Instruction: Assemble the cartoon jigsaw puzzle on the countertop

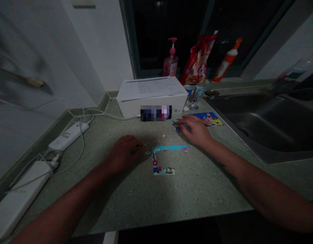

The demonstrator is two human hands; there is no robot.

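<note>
head view: i see one part-built jigsaw [163, 160] on the bench [197, 193], a bright blue strip along the top, a left edge and a short bottom run, hollow in the middle. one pile of pieces [177, 126], about five loose pieces [157, 139], one printed cartoon picture [209, 118]. the jigsaw lies between both hands, just beside each. my left hand [124, 151] is curled, fingertips down by the loose pieces; i cannot tell if it pinches one. my right hand [195, 130] rests released, fingers spread on the pile
</note>
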